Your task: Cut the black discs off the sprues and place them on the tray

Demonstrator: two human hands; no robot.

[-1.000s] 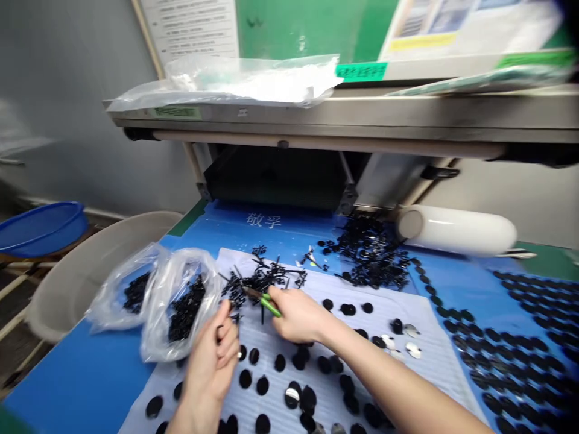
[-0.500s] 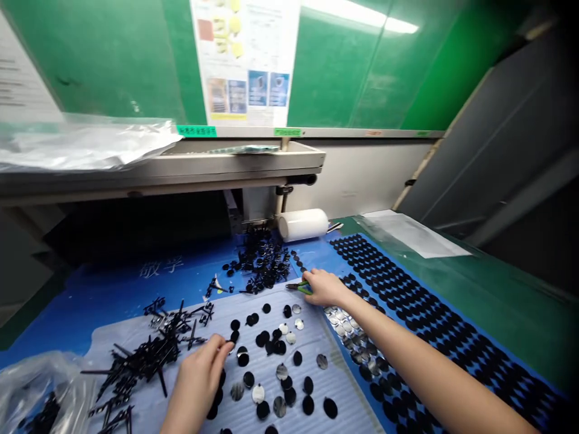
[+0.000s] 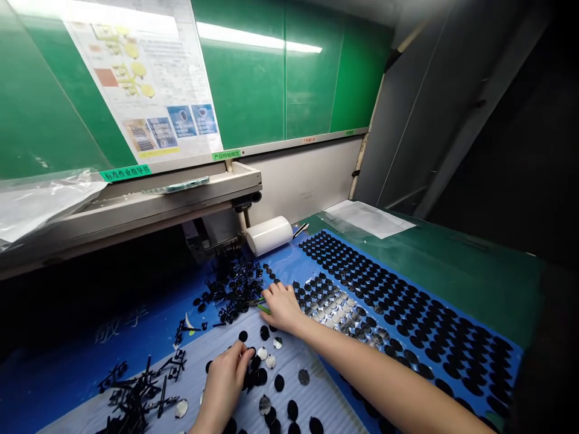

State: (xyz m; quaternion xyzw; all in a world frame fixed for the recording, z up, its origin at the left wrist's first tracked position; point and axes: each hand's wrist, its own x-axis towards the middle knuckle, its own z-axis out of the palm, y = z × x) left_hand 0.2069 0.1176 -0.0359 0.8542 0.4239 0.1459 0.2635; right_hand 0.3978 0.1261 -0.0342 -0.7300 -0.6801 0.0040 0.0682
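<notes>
My right hand (image 3: 281,308) is closed around green-handled cutting pliers (image 3: 263,308), whose jaws point left at the edge of a heap of black plastic parts (image 3: 233,277). Lower down, my left hand (image 3: 225,377) has thumb and index finger pinched at a small black disc (image 3: 251,351), partly hidden by the fingertips. Around it, loose round discs, some black and some shiny like mirrors, lie scattered on a pale foam sheet (image 3: 337,398). One shiny disc (image 3: 181,408) is left of my left wrist.
Rows of black discs (image 3: 407,313) cover the blue mat on the right, with shiny discs (image 3: 337,307) nearer. Black sprue pieces (image 3: 136,392) lie at the lower left. A white roll (image 3: 270,235) sits behind the heap, below a shelf (image 3: 181,202). A paper sheet (image 3: 368,218) lies at the back right.
The view has swung to the right and tilted. My left hand has moved closer to my right hand, over the scattered discs. The pliers stay in my right hand, now nearer the heap.
</notes>
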